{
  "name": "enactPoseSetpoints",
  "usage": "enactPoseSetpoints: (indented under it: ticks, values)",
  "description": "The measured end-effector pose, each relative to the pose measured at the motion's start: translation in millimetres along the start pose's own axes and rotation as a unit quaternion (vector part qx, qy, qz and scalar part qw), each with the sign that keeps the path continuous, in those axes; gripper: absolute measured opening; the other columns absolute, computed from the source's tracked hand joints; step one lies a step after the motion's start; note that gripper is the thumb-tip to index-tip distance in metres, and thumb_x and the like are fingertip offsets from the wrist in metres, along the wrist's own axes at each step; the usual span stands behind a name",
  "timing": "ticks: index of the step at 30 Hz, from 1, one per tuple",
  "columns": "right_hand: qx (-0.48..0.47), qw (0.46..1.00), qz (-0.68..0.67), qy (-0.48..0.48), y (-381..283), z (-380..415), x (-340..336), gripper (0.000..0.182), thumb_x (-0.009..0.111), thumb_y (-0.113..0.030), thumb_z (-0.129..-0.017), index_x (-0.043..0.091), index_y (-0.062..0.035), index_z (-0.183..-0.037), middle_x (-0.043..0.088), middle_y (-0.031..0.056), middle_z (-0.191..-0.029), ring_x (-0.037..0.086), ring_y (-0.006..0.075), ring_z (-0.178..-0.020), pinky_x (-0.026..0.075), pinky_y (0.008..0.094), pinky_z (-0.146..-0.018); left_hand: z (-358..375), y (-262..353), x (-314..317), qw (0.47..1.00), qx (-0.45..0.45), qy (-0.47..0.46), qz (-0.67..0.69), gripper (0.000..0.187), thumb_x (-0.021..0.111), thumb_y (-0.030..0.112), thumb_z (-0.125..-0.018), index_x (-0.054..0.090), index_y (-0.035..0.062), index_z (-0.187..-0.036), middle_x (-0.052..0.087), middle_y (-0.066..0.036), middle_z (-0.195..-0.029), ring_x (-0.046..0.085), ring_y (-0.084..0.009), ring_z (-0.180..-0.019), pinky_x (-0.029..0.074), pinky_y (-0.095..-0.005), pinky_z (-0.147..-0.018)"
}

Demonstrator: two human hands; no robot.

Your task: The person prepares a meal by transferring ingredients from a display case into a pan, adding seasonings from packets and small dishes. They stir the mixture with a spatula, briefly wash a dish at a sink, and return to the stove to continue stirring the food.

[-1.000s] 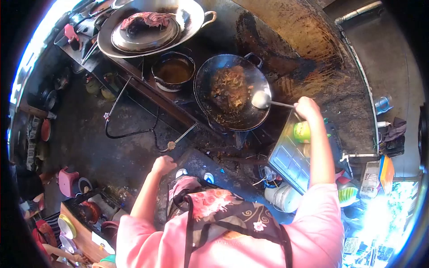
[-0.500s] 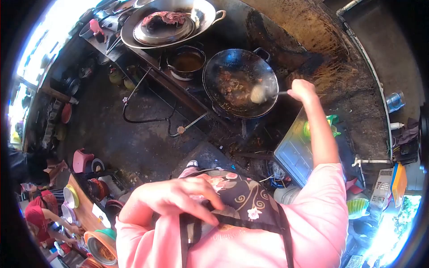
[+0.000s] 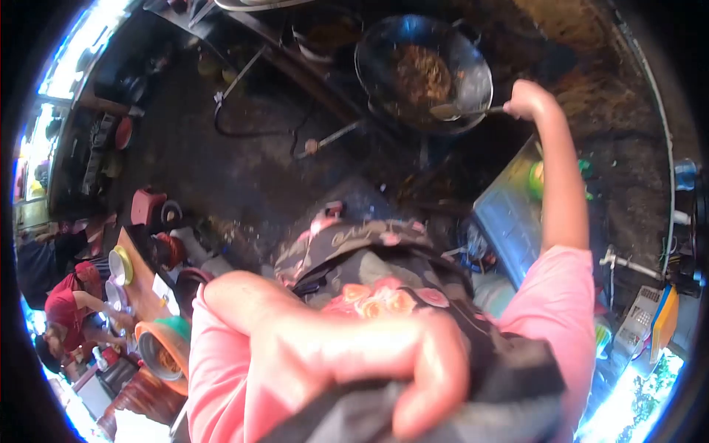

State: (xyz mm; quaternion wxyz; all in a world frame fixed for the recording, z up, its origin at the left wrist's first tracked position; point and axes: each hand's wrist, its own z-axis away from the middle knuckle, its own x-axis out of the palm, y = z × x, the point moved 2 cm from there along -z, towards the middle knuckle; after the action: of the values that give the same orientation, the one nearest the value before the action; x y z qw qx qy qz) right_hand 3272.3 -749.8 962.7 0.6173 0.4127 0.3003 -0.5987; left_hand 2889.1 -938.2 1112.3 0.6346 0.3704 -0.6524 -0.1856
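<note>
At the upper right my right hand (image 3: 528, 100) is closed round the handle of a long ladle (image 3: 481, 111). The ladle's head rests low inside a dark wok (image 3: 373, 74), near its front right side. Browned, chopped-looking food (image 3: 425, 72) lies in the wok, left of the ladle. Close below the camera is my left hand (image 3: 421, 347), blurred, its fingers curled over the dark cloth of a flowered apron (image 3: 509, 384). The apron is bunched and raised in front of my chest. Some of the left fingers are hidden.
Left of the wok stands a pot (image 3: 317, 52), beside a hose with a metal pipe (image 3: 332, 139). A lidded plastic box (image 3: 509, 214) sits under my right arm. Far left, a person in red (image 3: 74, 303) works near a wooden table (image 3: 144, 266) and an orange basin (image 3: 159, 362).
My left hand has come closer to the camera and pulled the apron up. The view has tilted down, so the wok appears higher. The ladle's head lies lower, clear of the food.
</note>
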Motion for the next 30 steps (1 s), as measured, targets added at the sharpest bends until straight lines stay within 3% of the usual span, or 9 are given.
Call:
enactPoseSetpoints:
  ticks: [1, 4, 7, 9, 10, 17, 22, 25, 30]
  values:
    - [0.062, 0.997, 0.008, -0.035, -9, -1, 4, 0.027, 0.066, -0.028, -0.071, 0.069, -0.0012, -0.067, 0.065, 0.0148, -0.064, 0.064, 0.0251, -0.06, 0.051, 0.0361, -0.062, -18, -18, -6, 0.976, 0.114, -0.166, 0.088, 0.033, 0.041, 0.033, -0.089, 0.047, 0.0012, -0.094, 0.05, -0.018, -0.086, 0.052, -0.0333, -0.079, 0.032, -0.0523, -0.083]
    - [0.081, 0.994, 0.006, 0.07, -24, -31, 45, 0.035, 0.049, -0.025, -0.079, 0.065, -0.0027, -0.102, 0.06, 0.0224, -0.109, 0.059, 0.0314, -0.103, 0.047, 0.0418, -0.086, -18, -58, -19, 0.868, 0.377, -0.309, 0.09, 0.022, 0.052, 0.022, -0.088, 0.051, 0.0024, -0.098, 0.054, -0.024, -0.098, 0.052, -0.0441, -0.098, 0.02, -0.0675, -0.095]
    - [0.044, 0.986, -0.006, 0.158, -46, -39, 59, 0.026, 0.05, -0.016, -0.078, 0.067, -0.0036, -0.093, 0.064, 0.0204, -0.097, 0.061, 0.0339, -0.096, 0.049, 0.0439, -0.08, -13, -48, -30, 0.866, 0.402, -0.295, -0.046, 0.014, 0.047, 0.007, -0.091, 0.046, 0.0012, -0.104, 0.054, -0.031, -0.09, 0.051, -0.0453, -0.107, 0.008, -0.0683, -0.101]
    - [0.037, 0.981, 0.026, 0.19, -41, -34, 51, 0.023, 0.054, -0.019, -0.077, 0.068, -0.0039, -0.087, 0.065, 0.0192, -0.089, 0.063, 0.0337, -0.089, 0.05, 0.0434, -0.074, -9, -51, -31, 0.885, 0.384, -0.259, -0.046, 0.02, 0.052, 0.007, -0.089, 0.046, 0.0012, -0.107, 0.047, -0.039, -0.111, 0.04, -0.0501, -0.119, 0.007, -0.0689, -0.101]
    - [0.049, 0.976, 0.051, 0.207, -30, -28, 41, 0.021, 0.057, -0.021, -0.077, 0.068, -0.0044, -0.083, 0.065, 0.0185, -0.086, 0.064, 0.0332, -0.085, 0.051, 0.0427, -0.072, 1, -42, -29, 0.941, 0.234, -0.245, 0.01, 0.023, 0.054, 0.009, -0.088, 0.046, 0.0013, -0.108, 0.04, -0.042, -0.121, 0.033, -0.0525, -0.123, 0.006, -0.0694, -0.1]
    - [-0.11, 0.992, 0.002, -0.064, -7, 1, 8, 0.026, 0.061, -0.028, -0.076, 0.069, -0.0033, -0.072, 0.065, 0.0148, -0.067, 0.063, 0.0231, -0.063, 0.05, 0.0358, -0.063, -18, -43, -34, 0.916, 0.293, -0.273, 0.009, 0.018, 0.055, 0.015, -0.089, 0.052, 0.0022, -0.102, 0.036, -0.045, -0.122, 0.031, -0.0557, -0.121, 0.009, -0.0673, -0.1]
    - [-0.071, 0.987, -0.089, 0.117, -42, -68, 60, 0.038, 0.059, -0.034, -0.081, 0.066, 0.0033, -0.081, 0.063, 0.0251, -0.085, 0.062, 0.0381, -0.083, 0.049, 0.0412, -0.074, -13, -58, -9, 0.921, 0.336, -0.199, 0.002, 0.017, 0.055, 0.018, -0.089, 0.058, 0.0025, -0.096, 0.04, -0.046, -0.117, 0.037, -0.0553, -0.119, 0.013, -0.0649, -0.1]
    - [-0.035, 0.983, -0.177, -0.041, 8, -56, 19, 0.027, 0.065, -0.025, -0.079, 0.066, 0.0005, -0.071, 0.049, 0.0034, -0.047, 0.039, 0.0114, -0.04, 0.031, 0.0302, -0.038, -4, -51, -14, 0.918, 0.326, -0.226, -0.005, 0.018, 0.054, 0.017, -0.089, 0.056, 0.0016, -0.098, 0.04, -0.046, -0.118, 0.034, -0.0533, -0.122, 0.01, -0.0674, -0.099]
    - [-0.026, 0.97, -0.169, -0.172, 28, 1, -21, 0.025, 0.064, -0.031, -0.079, 0.07, -0.0067, -0.076, 0.044, 0.0023, -0.048, 0.038, 0.0116, -0.042, 0.028, 0.0299, -0.039, 3, -46, -39, 0.887, 0.396, -0.236, -0.037, 0.01, 0.051, 0.008, -0.09, 0.051, -0.0009, -0.094, 0.044, -0.043, -0.114, 0.034, -0.0468, -0.125, 0.008, -0.0722, -0.098]
